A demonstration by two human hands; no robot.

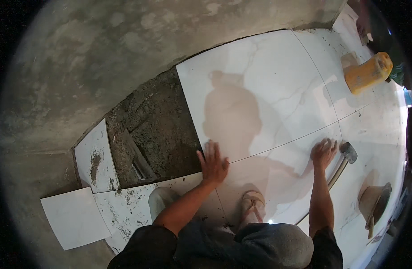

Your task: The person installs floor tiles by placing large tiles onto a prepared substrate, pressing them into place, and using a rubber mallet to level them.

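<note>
My left hand [213,164] lies with fingers spread on the corner of a large white marbled floor tile [268,85], beside the bed of grey mortar [159,121]. Farther right, my right hand [324,153] rests on the white tiles close to a seam, its fingers a little bent and apart, with no tool visible in it. Just beyond its fingertips is the head of a mallet [349,152], whose handle runs back beside my right forearm. A metal trowel [140,159] lies on the mortar to the left of my left hand.
A bare cement wall [94,54] borders the far and left sides. At left sit a narrow mortar-stained tile [97,157] and a loose white tile piece [76,218]. A yellow jug [368,73] and a bucket [373,200] stand at right. My sandalled foot [253,200] is between my arms.
</note>
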